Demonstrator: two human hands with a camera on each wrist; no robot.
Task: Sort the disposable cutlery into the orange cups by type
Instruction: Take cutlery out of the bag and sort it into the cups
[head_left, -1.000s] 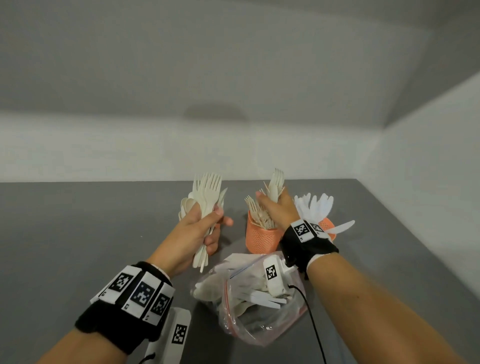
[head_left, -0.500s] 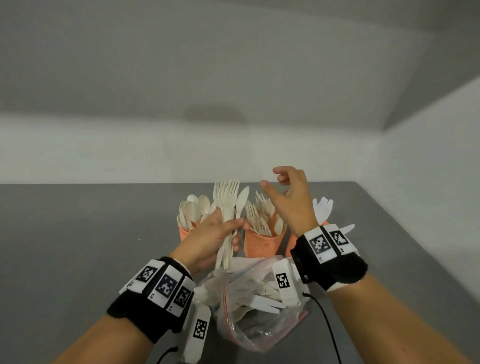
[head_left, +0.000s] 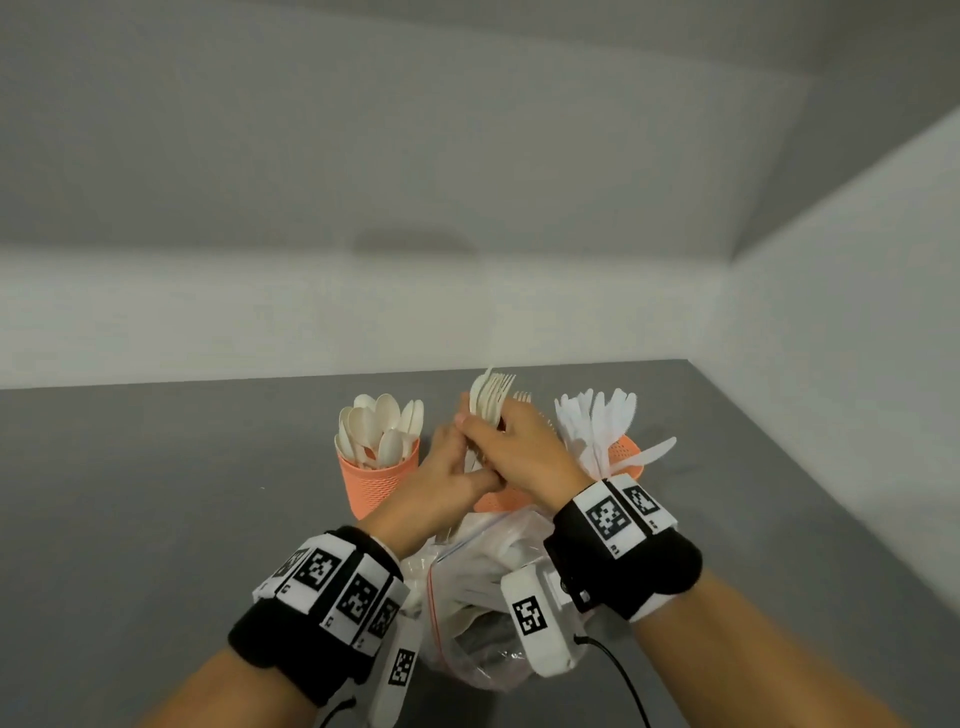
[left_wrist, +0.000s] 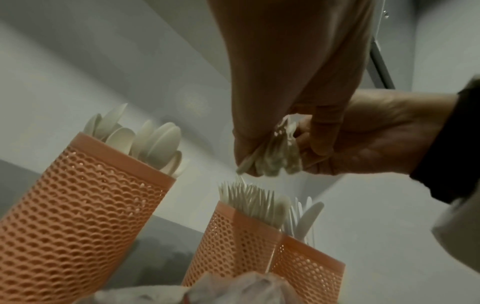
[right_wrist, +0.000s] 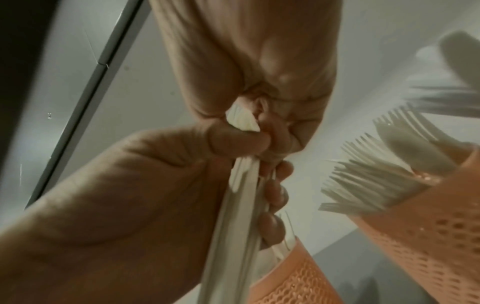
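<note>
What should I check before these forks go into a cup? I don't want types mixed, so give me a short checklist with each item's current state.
1. Bundle held: ok. The left hand and right hand both grip the bundle of forks.
2. Bundle is one type: cannot tell. Tines show on top, but the hands hide the rest.
3. Target identified: ok. The middle cup already holds forks.
4. Other cups distinct: ok. The left cup holds spoons, the right cup holds knives.
5. Room in the middle cup: cannot tell. It looks crowded with tines.
6. Bag out of the way: ok, it lies nearer the person.
</note>
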